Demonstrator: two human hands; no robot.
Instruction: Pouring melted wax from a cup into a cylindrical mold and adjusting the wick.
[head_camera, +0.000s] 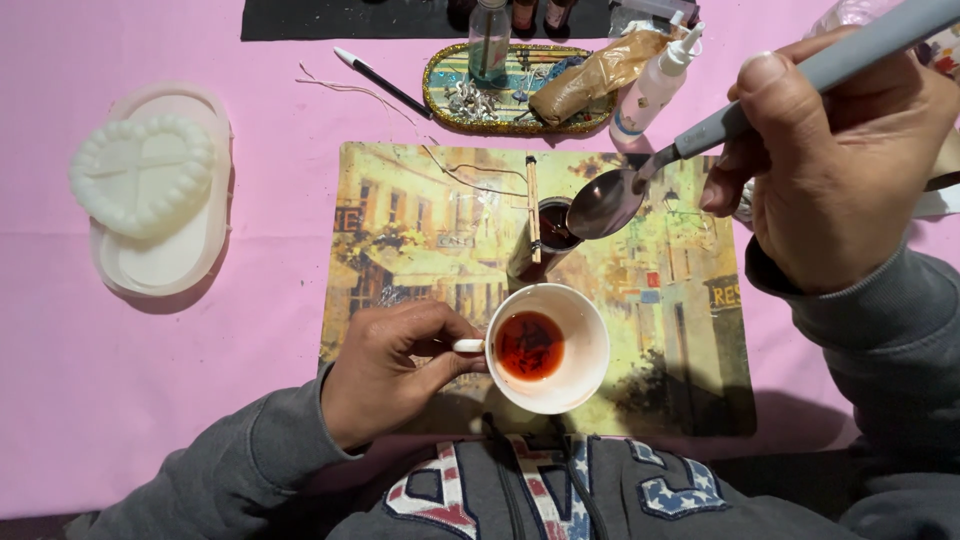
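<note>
While my left hand (385, 370) pinches the handle of the white cup (548, 348) of red liquid on the picture mat (400, 250), my right hand (835, 170) grips a grey-handled spoon (640, 185) above the mat, over a small dark jar (552, 230) just beyond the cup.

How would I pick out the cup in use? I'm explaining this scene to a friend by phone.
Find the painted street-scene mat in the middle of the pink tablecloth. At its near edge the left hand pinches the handle of a small white cup. Unlike the dark jar behind it, it is wide, white and holds a reddish-brown liquid.
</note>
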